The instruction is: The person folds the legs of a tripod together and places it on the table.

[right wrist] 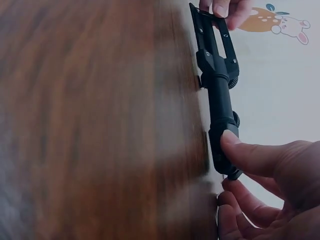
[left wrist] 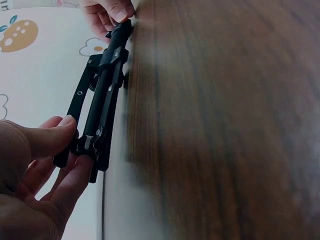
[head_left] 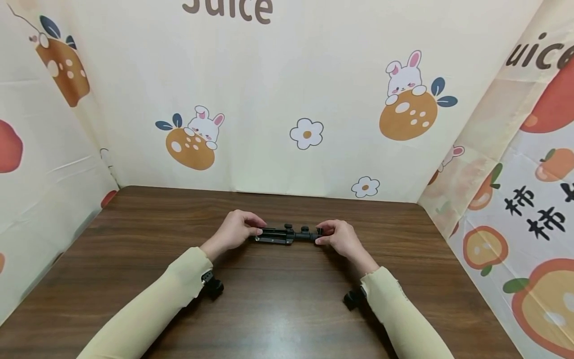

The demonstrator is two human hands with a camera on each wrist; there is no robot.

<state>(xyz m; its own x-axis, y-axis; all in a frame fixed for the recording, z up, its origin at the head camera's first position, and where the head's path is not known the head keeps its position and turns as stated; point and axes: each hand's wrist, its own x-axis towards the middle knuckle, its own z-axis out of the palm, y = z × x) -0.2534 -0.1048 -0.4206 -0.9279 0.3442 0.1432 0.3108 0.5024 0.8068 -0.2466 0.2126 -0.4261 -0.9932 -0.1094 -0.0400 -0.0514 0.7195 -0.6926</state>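
A small black tripod [head_left: 275, 237] with its legs folded lies lengthwise from left to right between the two hands, close over the table. My left hand [head_left: 233, 230] grips the leg end; in the left wrist view its thumb presses one leg [left wrist: 76, 102], which stands slightly apart from the centre tube [left wrist: 103, 95]. At the other end, my right hand [head_left: 343, 238] holds the head end, its thumb lying on the black head [right wrist: 220, 152] in the right wrist view. Round knobs [head_left: 288, 226] stick up along the tripod's far side.
The brown wooden table [head_left: 287, 309] reaches back to a cream curtain [head_left: 264, 89] printed with rabbits and fruit. More printed cloth hangs at both sides. A black wrist camera [head_left: 213, 286] is strapped on the left wrist, another camera [head_left: 354, 298] on the right.
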